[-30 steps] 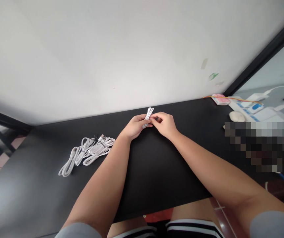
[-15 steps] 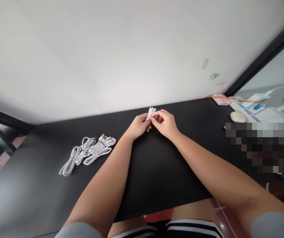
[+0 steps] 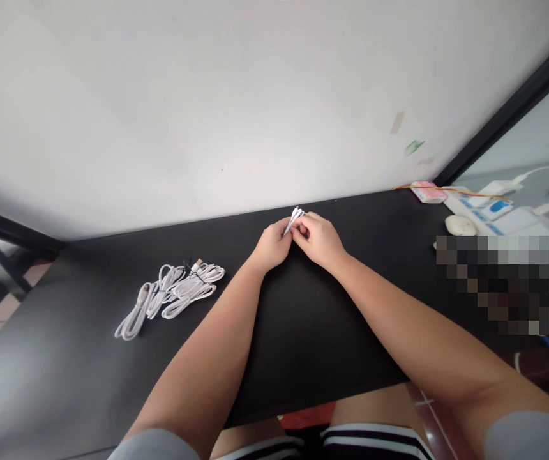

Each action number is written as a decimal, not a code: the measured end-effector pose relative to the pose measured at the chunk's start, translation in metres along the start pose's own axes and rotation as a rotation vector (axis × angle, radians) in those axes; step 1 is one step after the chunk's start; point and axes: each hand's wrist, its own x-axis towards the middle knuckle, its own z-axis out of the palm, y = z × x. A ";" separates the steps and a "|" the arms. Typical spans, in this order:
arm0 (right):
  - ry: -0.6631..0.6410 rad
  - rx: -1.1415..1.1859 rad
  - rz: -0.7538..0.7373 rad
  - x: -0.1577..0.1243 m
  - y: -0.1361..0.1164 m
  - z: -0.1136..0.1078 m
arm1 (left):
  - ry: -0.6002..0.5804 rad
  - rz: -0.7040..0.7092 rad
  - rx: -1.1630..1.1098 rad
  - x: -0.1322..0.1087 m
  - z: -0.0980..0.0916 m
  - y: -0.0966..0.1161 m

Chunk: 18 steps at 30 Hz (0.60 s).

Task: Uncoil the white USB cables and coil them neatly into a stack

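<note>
Near the back of the black table (image 3: 293, 345), a folded white cable (image 3: 295, 216) is held between both my hands, its looped ends sticking up above the fingers. My left hand (image 3: 273, 245) is closed around the lower part of the bundle, which it mostly hides. My right hand (image 3: 319, 236) pinches the bundle from the right with thumb and index finger. Whether a tie is between those fingertips I cannot tell. Left of my left forearm lie several bundled white cables (image 3: 188, 291), with dark ties and a metal plug end showing.
A white wall (image 3: 255, 115) rises behind the table. At the right stand a white mouse (image 3: 460, 225), a pink and white box (image 3: 428, 192) and a power strip (image 3: 470, 207) with plugs. A pixelated patch covers something in front of them.
My left hand has turned so its fingers curl out of sight behind the cable. The looped ends lean slightly more to the right. My right hand still pinches the bundle.
</note>
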 end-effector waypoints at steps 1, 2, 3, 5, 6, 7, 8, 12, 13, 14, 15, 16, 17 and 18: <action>0.003 -0.017 -0.003 0.000 -0.001 0.000 | 0.005 -0.003 -0.015 0.000 0.000 -0.001; 0.004 -0.035 -0.004 0.000 -0.002 0.000 | 0.011 -0.007 -0.027 0.001 0.000 -0.002; 0.003 -0.054 -0.003 0.000 -0.003 0.000 | 0.017 -0.010 -0.034 0.001 0.000 -0.003; -0.001 -0.085 0.005 0.000 -0.004 0.000 | 0.022 -0.014 -0.038 0.002 0.000 -0.005; -0.005 -0.095 0.010 0.001 -0.003 0.000 | 0.022 -0.016 -0.042 0.002 0.000 -0.005; -0.009 -0.103 0.013 0.001 -0.003 0.000 | 0.020 -0.021 -0.050 0.002 0.000 -0.006; -0.013 -0.110 0.013 0.001 -0.003 0.000 | 0.017 -0.028 -0.064 0.002 0.000 -0.007; -0.030 -0.140 -0.007 0.001 -0.001 0.000 | -0.004 -0.082 -0.163 0.003 0.000 -0.012; -0.032 -0.147 -0.013 0.001 -0.001 0.000 | -0.008 -0.096 -0.185 0.004 0.000 -0.013; -0.033 -0.153 -0.019 0.001 -0.001 0.000 | -0.011 -0.111 -0.203 0.004 0.000 -0.014; -0.031 -0.156 -0.025 0.001 -0.001 0.000 | -0.013 -0.126 -0.220 0.004 0.000 -0.014; -0.029 -0.159 -0.029 0.001 -0.001 0.000 | -0.015 -0.145 -0.238 0.005 0.000 -0.013; -0.027 -0.161 -0.031 0.001 0.000 0.000 | -0.014 -0.166 -0.261 0.005 0.000 -0.011; -0.024 -0.164 -0.033 0.000 0.000 0.000 | -0.008 -0.190 -0.288 0.006 0.000 -0.009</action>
